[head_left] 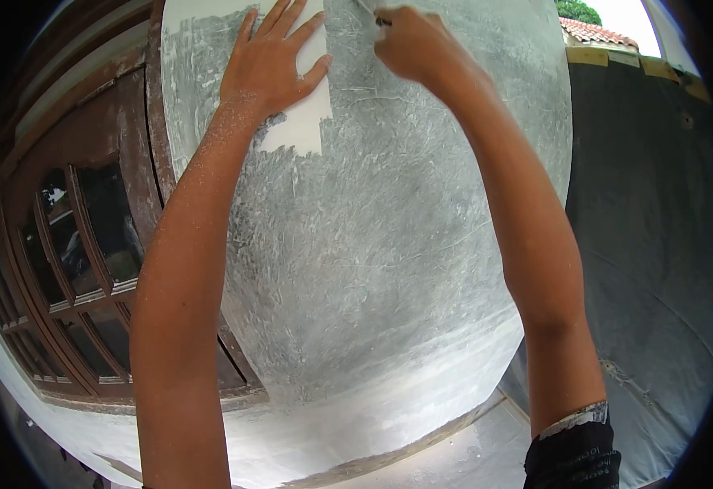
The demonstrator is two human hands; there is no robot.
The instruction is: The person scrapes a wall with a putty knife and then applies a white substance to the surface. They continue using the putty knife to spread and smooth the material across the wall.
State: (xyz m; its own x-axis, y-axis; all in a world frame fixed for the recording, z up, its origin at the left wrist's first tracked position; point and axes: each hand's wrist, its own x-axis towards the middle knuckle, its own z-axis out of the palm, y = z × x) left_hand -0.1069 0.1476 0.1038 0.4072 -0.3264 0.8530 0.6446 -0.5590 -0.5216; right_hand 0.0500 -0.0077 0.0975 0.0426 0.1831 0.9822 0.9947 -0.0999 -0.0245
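My left hand (268, 69) lies flat with its fingers spread on a patch of white coating (298, 134) on the wall. The rest of the wall (356, 220) is rough, mottled grey with streaks. To the right and at the same height, my right hand (422, 47) is closed around a small dark-handled tool (383, 18). Only the end of its handle shows clearly; its working end is near the top edge and its kind is hard to make out. White dust speckles my left forearm.
A brown wooden window frame (88, 310) with glass panes stands left of the wall. On the right hangs a large dark sheet (650, 204). The wall's lower band (389, 391) is whiter, above a pale floor (446, 452). Red roof tiles (597, 31) show outside.
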